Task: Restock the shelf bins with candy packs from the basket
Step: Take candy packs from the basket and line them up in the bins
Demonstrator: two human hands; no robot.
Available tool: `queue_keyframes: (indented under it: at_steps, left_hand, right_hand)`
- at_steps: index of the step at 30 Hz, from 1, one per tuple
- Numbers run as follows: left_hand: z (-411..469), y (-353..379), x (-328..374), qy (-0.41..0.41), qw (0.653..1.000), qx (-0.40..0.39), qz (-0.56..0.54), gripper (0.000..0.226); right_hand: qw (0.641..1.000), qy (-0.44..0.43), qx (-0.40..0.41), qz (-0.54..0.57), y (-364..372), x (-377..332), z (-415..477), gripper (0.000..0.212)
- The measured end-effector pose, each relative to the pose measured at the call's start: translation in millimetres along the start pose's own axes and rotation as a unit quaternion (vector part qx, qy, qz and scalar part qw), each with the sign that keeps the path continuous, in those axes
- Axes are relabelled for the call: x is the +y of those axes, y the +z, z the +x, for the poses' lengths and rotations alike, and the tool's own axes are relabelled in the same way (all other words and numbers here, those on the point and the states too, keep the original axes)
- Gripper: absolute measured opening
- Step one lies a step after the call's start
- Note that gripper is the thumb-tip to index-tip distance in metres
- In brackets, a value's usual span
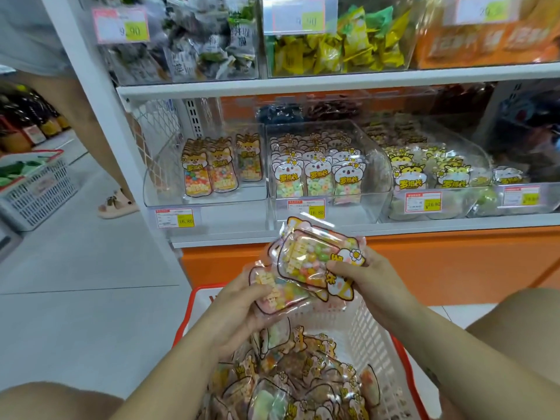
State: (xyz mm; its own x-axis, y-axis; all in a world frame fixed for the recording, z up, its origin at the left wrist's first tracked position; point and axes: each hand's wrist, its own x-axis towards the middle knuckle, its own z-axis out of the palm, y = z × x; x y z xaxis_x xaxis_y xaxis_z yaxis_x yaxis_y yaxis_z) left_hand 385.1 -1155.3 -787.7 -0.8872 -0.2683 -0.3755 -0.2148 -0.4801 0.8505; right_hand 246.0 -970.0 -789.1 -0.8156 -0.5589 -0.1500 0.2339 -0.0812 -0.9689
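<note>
Right now the left hand point(239, 301) grips one fox-eared candy pack point(281, 294) by its lower end, thumb curled over it. The right hand point(366, 280) pinches a second fox-eared pack point(306, 259) that overlaps the first, both held directly above the basket point(372, 338). Squaring the two into one neat stack would probably help before they go in upright. Loose packs point(291, 374) lie heaped in the basket below; the half-filled fox-pack bin point(212, 198) stands above and beyond the basket, toward its left.
</note>
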Motion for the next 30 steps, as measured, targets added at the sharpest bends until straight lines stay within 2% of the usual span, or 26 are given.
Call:
queue_keyframes:
  at_steps: [4, 8, 13, 17, 21, 23, 26, 30]
  left_hand:
    - [7, -7, -6, -0.007, 0.997, 0.033, -0.072, 0.047]
    - [9, -8, -6, -0.007, 0.992, 0.05, -0.119, 0.054]
    - [6, -1, -7, 0.001, 0.981, 0.051, -0.186, 0.055]
    - [8, -6, 4, 0.036, 0.96, 0.06, -0.27, 0.063]
    - [2, -5, 10, 0.044, 0.947, 0.022, -0.316, 0.05]
    - [-5, -1, 13, 0.039, 0.944, -0.001, -0.328, 0.043]
    - [-9, -3, 18, 0.029, 0.94, -0.017, -0.34, 0.049]
    - [-15, -15, 35, -0.024, 0.976, -0.067, -0.204, 0.03]
  right_hand:
    - [0.999, 0.018, 0.002, 0.036, 3, 4, 1, 0.046]
    - [0.998, 0.025, 0.033, 0.053, 4, 5, 2, 0.038]
    - [0.998, 0.041, 0.027, 0.049, 6, 1, 3, 0.035]
    - [0.992, 0.061, 0.014, 0.112, 9, 8, 1, 0.042]
    - [0.983, 0.08, -0.001, 0.167, 12, 9, 0, 0.039]
    - [0.982, 0.08, -0.019, 0.173, 15, 3, -1, 0.034]
    - [0.985, 0.077, -0.055, 0.141, 14, -6, 0, 0.037]
    - [0.99, 0.042, -0.13, 0.022, -2, -37, 9, 0.051]
